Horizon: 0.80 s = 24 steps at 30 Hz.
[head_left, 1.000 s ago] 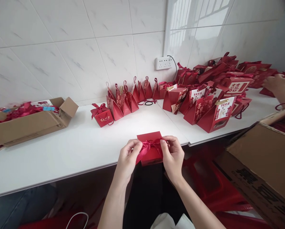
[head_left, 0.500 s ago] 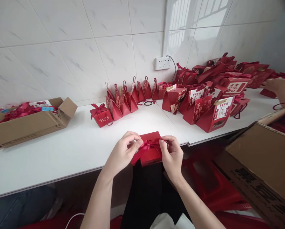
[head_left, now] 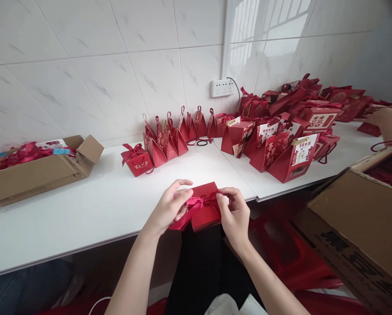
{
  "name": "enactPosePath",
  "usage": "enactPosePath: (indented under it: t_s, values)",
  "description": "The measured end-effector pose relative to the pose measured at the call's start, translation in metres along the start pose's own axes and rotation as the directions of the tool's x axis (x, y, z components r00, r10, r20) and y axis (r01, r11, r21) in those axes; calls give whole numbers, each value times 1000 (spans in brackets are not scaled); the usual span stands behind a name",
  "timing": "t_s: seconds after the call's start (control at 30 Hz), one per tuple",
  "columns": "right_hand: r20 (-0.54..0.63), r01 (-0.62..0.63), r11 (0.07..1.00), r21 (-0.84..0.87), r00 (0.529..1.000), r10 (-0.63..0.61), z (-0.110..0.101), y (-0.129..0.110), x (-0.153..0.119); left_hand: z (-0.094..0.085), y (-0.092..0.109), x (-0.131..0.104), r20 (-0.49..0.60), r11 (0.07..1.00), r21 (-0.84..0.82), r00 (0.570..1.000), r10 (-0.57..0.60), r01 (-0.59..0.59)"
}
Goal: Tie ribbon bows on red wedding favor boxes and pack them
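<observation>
A red gift box (head_left: 206, 218) with a ribbon bow (head_left: 197, 203) across its top lies at the table's front edge, between both hands. My left hand (head_left: 173, 203) is at the bow's left side, its thumb and lower fingers closed on the ribbon and the index finger stretched out above. At the box's right side, my right hand (head_left: 232, 210) pinches the right part of the ribbon between thumb and fingers. Behind the box, a small red box with a bow (head_left: 139, 164) stands beside a row of red triangular boxes (head_left: 155, 146).
An open cardboard box (head_left: 35, 177) with red ribbons sits at the left. Many red gift boxes (head_left: 291, 157) crowd the right side. A large carton (head_left: 356, 205) stands at the right front, and another person's hand (head_left: 386, 122) reaches in beyond it.
My left hand has shifted slightly left and its index finger has straightened. More of the bow's left side shows. The whole view has moved a little.
</observation>
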State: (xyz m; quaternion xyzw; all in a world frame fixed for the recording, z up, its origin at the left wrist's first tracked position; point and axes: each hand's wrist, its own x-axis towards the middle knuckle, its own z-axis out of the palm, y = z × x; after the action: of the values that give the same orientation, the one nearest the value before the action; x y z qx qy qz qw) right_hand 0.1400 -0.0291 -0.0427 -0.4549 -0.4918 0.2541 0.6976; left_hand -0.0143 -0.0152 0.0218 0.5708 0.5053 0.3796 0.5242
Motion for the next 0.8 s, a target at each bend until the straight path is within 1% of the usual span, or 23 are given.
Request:
enactPosePath:
  t_s: [0.1,0.13,0.2,0.33,0.43,0.5,0.6,0.63,0.8]
  values:
    - [-7,-16,1000,20,1000,16,1,-1,1,0,-2,-3,-105,968,219,984,144,-119]
    - [-6,-24,999,27,1000,24,1,-1,1,1,-3,-5,-135,953,273,975,176,-134]
    - [1,-40,999,33,999,40,1,-2,2,4,-5,-10,-187,938,319,962,199,-132]
    - [11,-51,998,38,999,50,1,-4,2,17,-12,-17,-280,956,288,949,146,-62]
    - [9,-55,998,43,998,54,1,-3,2,26,-19,-19,-392,955,292,905,162,-45]
    - [3,-56,997,43,998,56,1,-3,1,29,-22,-19,-440,959,282,885,155,-27]
    - [2,-56,998,41,998,56,1,-2,0,30,-23,-18,-441,982,190,895,75,11]
    - [3,-56,998,41,998,56,1,-2,0,30,-23,-17,-439,985,173,896,65,14]
    - [24,-66,995,70,998,64,0,-1,0,35,-23,-14,-434,976,218,895,106,-10]
